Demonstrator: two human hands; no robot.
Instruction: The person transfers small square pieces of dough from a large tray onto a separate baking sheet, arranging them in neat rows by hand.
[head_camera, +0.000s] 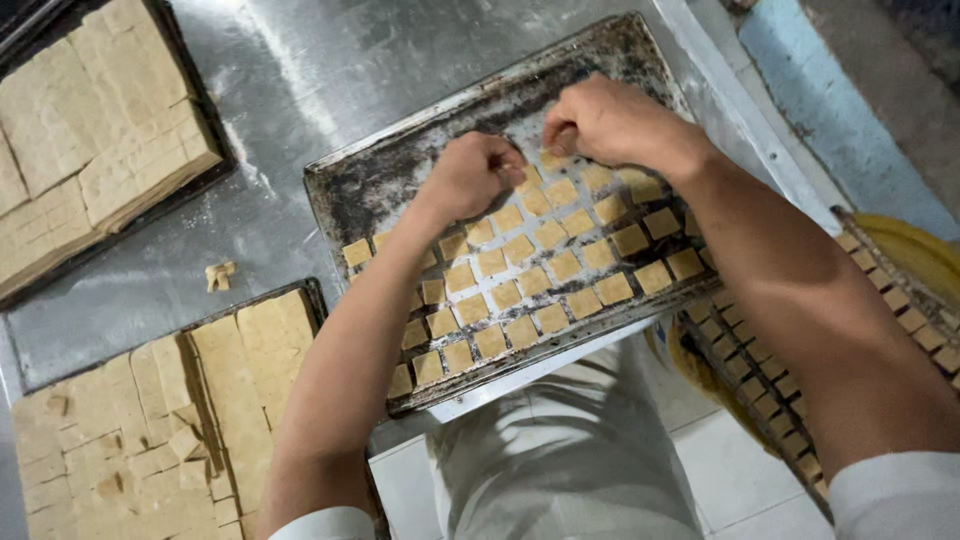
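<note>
Tan dough squares (545, 262) fill the baking tray's (370, 190) near half; left hand (470, 175) and right hand (610, 120) pinch pieces at the row's end. Best keep gaps even.

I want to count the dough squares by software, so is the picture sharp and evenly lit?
Head view: the dough squares on the baking tray look fairly sharp; the steel table shows bright glare streaks; the hands cover some squares; edges bend slightly.

Steel table (290, 70), three dark baking trays (360, 190) upon it (plus one stray dough scrap (219, 275)).
</note>
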